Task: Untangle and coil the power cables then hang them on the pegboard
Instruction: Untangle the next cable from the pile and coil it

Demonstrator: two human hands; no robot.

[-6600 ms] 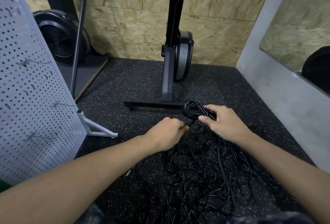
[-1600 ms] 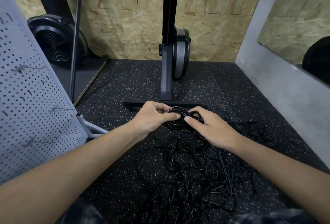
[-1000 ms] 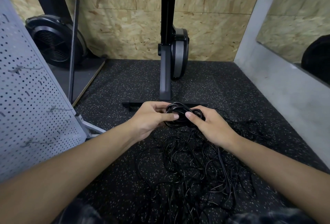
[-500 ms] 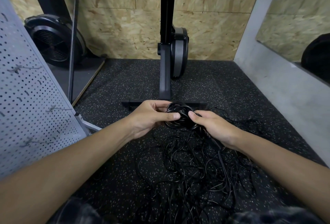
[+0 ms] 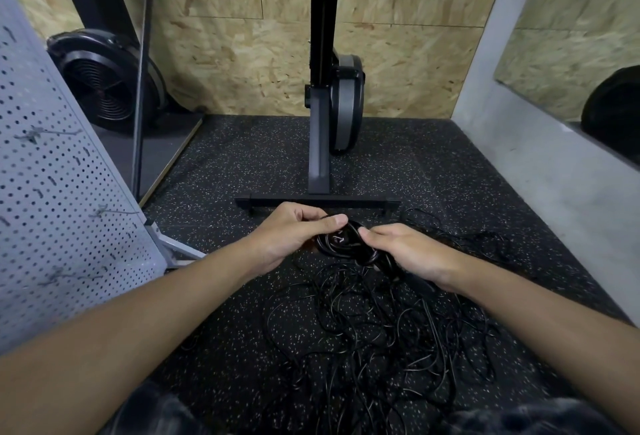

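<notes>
Speckled rubber floor (image 5: 221, 296): black on black; a dropped strand could be lost to sight against it.
Pegboard (image 5: 52, 192): stood at the left, well apart from the work; the bundle must be carried there, and loops could be shed on the way if it is not bound.
Machine stand (image 5: 318, 201): crossbar just beyond the hands; a loose loop lies near its right end and might be snagged when slack is pulled.
Cable tangle (image 5: 374, 341): sprawled on the floor below the hands, largely unsorted; knots are likely to be tightened if the feeding strand is tugged hard.
Left hand (image 5: 291, 233): small coil (image 5: 341, 242) clamped, thumb laid over the top, fingers curled behind.
Right hand (image 5: 408, 254): thumb tip set on the coil, fingers curled under it; a strand seems to be led out beneath the palm to the heap.
Small coil: held just above the tangle, between both hands; turns look uneven and could be sprung open if either grasp is eased.
Peg hook (image 5: 114, 211): thin; a thick bundle may be seated poorly.
</notes>
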